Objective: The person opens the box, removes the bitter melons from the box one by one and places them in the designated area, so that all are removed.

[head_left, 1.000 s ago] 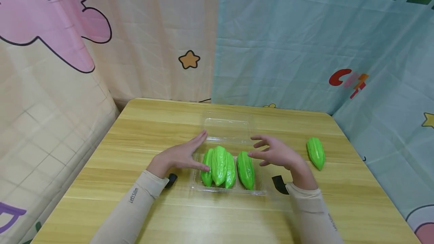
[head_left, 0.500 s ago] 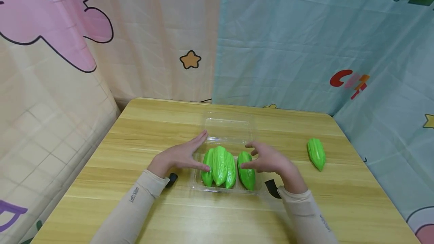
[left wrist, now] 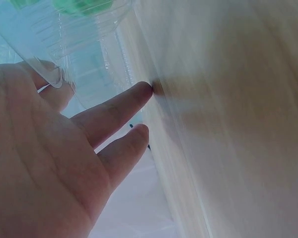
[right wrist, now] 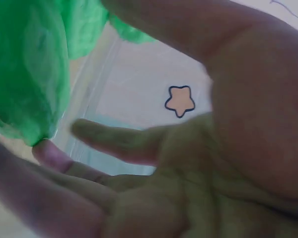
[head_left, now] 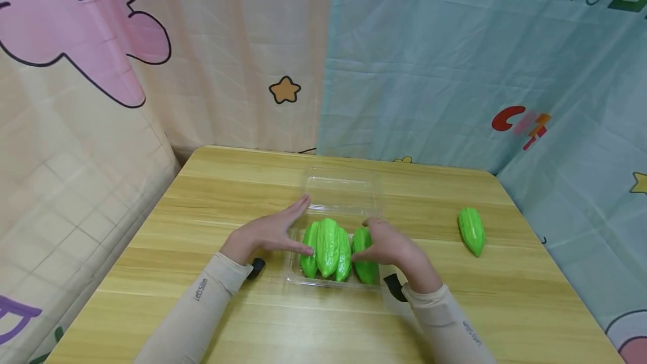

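A clear plastic box (head_left: 333, 283) sits near the middle of the desk (head_left: 242, 178), about as far from its left edge as from its right; its clear lid (head_left: 340, 186) lies flat just beyond, on the side of the desk's far edge; three bunched gourds (head_left: 328, 247), bright green and ribbed, lie side by side in the box towards the desk's left edge, the middle one riding highest; a fourth gourd (head_left: 367, 273) lies in the box towards the desk's right edge, a narrow gap from the bunch; the right hand (head_left: 396, 247) comes over this one, its grip partly closed, thumb on the bunch's side and fingers bent round the far end; whether it has firm hold I cannot tell; the left hand (head_left: 268, 232) is at the box's left side, its grip spread wide with nothing held, fingers straight and the thumb reaching over the leftmost gourd of the bunch; a lone gourd (head_left: 472, 232) lies near the desk's right edge, towards the far right corner; beige sleeves (head_left: 202, 305) cover both forearms; behind the far edge hang a beige curtain (head_left: 227, 72) and a blue curtain (head_left: 429, 72).
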`<act>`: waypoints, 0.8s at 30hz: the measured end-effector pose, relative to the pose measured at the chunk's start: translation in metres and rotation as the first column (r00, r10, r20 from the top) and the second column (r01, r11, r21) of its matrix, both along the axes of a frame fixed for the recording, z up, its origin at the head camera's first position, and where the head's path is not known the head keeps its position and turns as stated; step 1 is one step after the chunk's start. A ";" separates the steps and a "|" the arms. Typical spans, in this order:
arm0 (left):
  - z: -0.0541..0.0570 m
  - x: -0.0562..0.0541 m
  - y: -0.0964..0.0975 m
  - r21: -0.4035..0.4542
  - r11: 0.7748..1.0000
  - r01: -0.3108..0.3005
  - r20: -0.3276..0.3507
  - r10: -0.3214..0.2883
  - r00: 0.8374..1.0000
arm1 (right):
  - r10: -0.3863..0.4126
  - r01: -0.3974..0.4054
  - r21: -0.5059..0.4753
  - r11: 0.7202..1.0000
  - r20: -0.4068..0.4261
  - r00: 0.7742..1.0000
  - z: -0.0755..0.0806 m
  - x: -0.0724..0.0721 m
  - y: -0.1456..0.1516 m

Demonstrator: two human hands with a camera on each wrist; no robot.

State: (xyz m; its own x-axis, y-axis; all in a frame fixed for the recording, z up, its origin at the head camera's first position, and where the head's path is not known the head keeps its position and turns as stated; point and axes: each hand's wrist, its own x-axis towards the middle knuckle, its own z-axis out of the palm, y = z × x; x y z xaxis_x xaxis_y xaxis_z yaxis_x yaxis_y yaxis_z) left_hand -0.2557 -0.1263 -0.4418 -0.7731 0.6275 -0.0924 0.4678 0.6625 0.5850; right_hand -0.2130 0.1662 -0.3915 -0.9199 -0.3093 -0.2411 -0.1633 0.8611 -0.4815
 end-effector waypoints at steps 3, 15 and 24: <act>0.000 0.000 0.000 0.003 1.000 0.001 0.001 -0.001 1.000 | 0.002 -0.002 0.027 1.000 0.010 1.000 -0.003 0.000 -0.002; -0.001 0.001 0.000 0.020 1.000 0.002 0.000 -0.002 1.000 | 0.031 -0.031 0.016 0.999 0.003 1.000 0.002 -0.001 0.001; 0.000 0.001 0.000 0.015 1.000 0.009 -0.010 -0.009 1.000 | 0.009 -0.014 -0.182 0.983 -0.027 1.000 0.010 0.000 0.010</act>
